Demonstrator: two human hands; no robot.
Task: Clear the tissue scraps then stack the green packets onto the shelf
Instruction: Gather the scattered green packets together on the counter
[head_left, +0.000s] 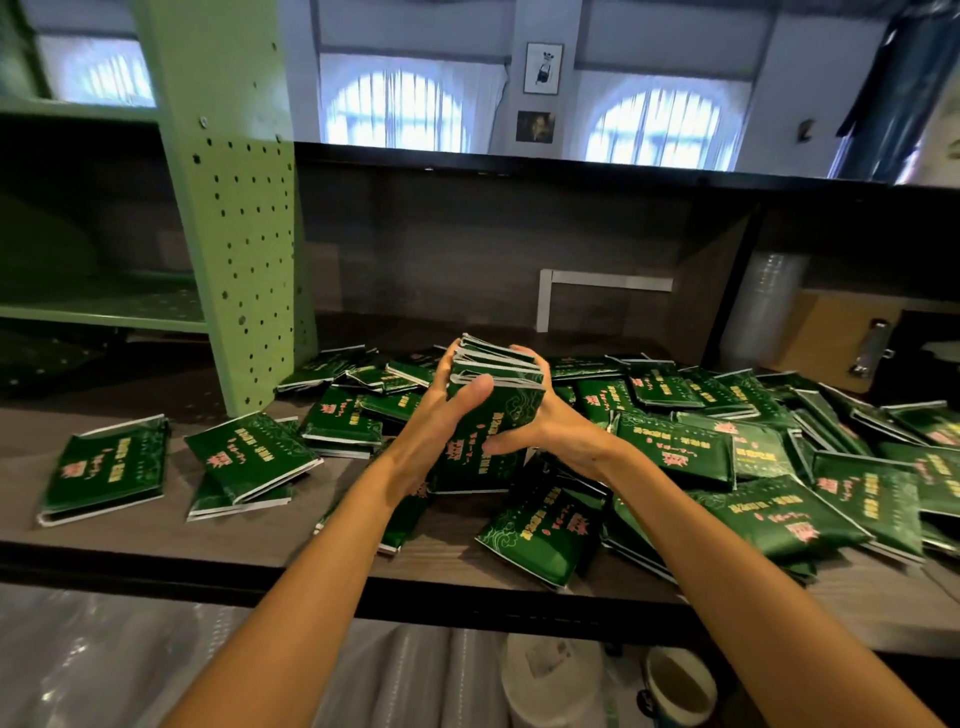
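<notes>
left hand (448, 410), right hand (543, 431), seemingly clasping packets (506, 402)

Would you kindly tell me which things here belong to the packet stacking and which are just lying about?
Job: held stack of packets, left hand, right hand, loose green packets, shelf board.
Lying about: clipboard, cup, framed pictures, green post.

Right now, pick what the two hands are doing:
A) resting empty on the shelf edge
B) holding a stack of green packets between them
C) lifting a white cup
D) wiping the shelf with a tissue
B: the left hand and right hand grip a stack of green packets from both sides, over the shelf.
</notes>
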